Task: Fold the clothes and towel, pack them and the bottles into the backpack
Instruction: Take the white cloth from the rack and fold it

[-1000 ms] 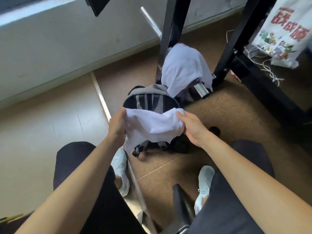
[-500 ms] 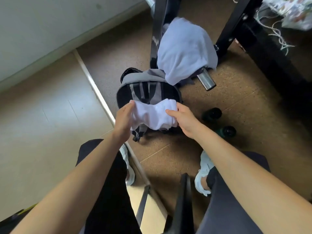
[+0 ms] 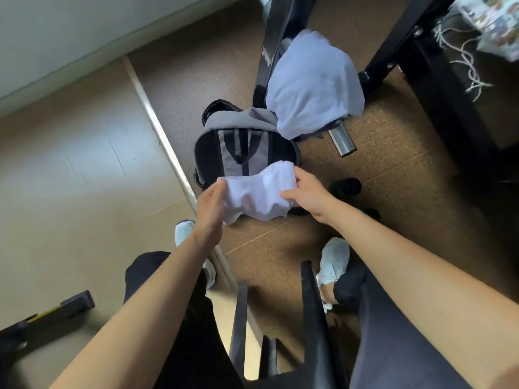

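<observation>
**As held: white cloth (image 3: pixel 258 195) over backpack (image 3: pixel 241 147)**

Where it sags between them, left hand (image 3: pixel 210 206) and right hand (image 3: pixel 309 195) each pinch an end, grip closed on fabric. The backpack sits on the floor just beyond. Right of it, dark bottles (image 3: pixel 346 186). Farthest: pale garment (image 3: pixel 311 85) draped over a metal bar (image 3: pixel 341 141).

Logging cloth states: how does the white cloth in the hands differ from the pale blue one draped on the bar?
The white cloth is bunched, gripped by left hand and right hand over the backpack; the pale blue cloth hangs untouched on the metal bar, looking larger. Neither is packed.
</observation>
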The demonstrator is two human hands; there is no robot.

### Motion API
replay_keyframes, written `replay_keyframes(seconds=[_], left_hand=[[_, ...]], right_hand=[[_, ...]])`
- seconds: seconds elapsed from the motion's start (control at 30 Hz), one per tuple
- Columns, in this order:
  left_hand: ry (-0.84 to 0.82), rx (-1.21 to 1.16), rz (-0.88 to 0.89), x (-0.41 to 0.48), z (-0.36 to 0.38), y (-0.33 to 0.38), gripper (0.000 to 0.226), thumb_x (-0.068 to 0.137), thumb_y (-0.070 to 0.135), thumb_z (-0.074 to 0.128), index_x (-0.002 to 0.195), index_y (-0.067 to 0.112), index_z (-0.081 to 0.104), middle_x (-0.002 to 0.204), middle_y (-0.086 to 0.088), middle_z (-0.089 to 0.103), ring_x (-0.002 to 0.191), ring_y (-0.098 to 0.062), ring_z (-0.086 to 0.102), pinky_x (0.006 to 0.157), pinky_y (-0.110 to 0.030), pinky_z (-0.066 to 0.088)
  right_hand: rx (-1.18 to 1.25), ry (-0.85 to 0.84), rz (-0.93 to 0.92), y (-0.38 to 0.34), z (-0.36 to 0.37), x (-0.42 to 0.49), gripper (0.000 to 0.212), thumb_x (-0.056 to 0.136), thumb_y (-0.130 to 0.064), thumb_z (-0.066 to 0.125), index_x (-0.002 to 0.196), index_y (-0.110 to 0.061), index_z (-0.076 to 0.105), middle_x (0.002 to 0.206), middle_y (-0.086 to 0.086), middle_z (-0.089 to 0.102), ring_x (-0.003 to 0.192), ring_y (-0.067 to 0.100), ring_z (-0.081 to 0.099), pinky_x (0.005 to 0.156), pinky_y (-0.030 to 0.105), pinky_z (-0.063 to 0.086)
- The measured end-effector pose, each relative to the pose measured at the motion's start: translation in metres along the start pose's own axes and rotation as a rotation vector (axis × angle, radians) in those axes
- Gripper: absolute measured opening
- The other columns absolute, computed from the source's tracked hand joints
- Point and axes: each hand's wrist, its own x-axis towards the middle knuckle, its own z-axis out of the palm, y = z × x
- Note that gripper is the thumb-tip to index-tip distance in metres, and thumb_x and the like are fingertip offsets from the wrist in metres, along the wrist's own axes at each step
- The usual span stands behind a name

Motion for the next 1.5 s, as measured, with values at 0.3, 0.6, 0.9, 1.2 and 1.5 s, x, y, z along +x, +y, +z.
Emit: replay_keyframes(seconds=[0.3, 0.6, 0.9, 1.2, 1.5], left_hand=[[-0.039, 0.002, 0.06, -0.054, -0.007, 0.041, 0.043, 0.11, 0.037, 0.041, 0.109, 0.012, 0.076, 0.101, -0.012, 0.076, 0.094, -0.023, 0.072, 0.074, -0.033, 0.058], [0.121, -0.072, 0.069, -0.094, -0.005, 0.084, 0.035, 0.105, 0.034, 0.053, 0.081, 0.016, 0.07, 0.071, 0.005, 0.069, 0.066, -0.01, 0.061, 0.058, -0.027, 0.048], [0.255, -0.097, -0.048, -0.1, -0.038, 0.069, 0.031, 0.106, 0.03, 0.051, 0.087, 0.018, 0.072, 0.085, 0.001, 0.071, 0.069, -0.002, 0.063, 0.063, -0.022, 0.048], [0.256, -0.141, -0.11, -0.137, -0.038, 0.065, 0.032, 0.107, 0.033, 0.046, 0.091, 0.022, 0.072, 0.081, 0.008, 0.074, 0.074, -0.004, 0.067, 0.062, -0.021, 0.05], [0.22, -0.225, 0.009, -0.168, -0.024, 0.107, 0.034, 0.11, 0.03, 0.045, 0.089, 0.021, 0.071, 0.076, 0.006, 0.072, 0.071, -0.005, 0.066, 0.062, -0.02, 0.051]], right_hand=[[-0.08, -0.099, 0.0, -0.04, -0.021, -0.048, 0.064, 0.093, -0.005, 0.065, 0.149, -0.022, 0.039, 0.126, -0.01, 0.051, 0.118, 0.01, 0.049, 0.082, 0.018, 0.045], [-0.219, -0.012, 0.027, -0.062, -0.042, -0.083, 0.028, 0.098, -0.016, 0.061, 0.124, -0.007, 0.061, 0.118, 0.009, 0.067, 0.11, 0.027, 0.064, 0.091, 0.039, 0.056], [-0.256, 0.151, 0.074, -0.053, -0.043, -0.115, 0.033, 0.1, -0.022, 0.057, 0.128, -0.005, 0.062, 0.117, 0.01, 0.064, 0.099, 0.017, 0.056, 0.091, 0.04, 0.051], [-0.217, 0.115, 0.128, -0.051, -0.031, -0.131, 0.031, 0.102, -0.025, 0.055, 0.128, -0.009, 0.061, 0.111, 0.004, 0.062, 0.098, 0.019, 0.059, 0.08, 0.035, 0.054], [-0.289, 0.086, 0.143, -0.073, -0.021, -0.159, 0.034, 0.103, -0.026, 0.052, 0.123, 0.0, 0.061, 0.11, 0.015, 0.066, 0.092, 0.026, 0.063, 0.089, 0.043, 0.053]])
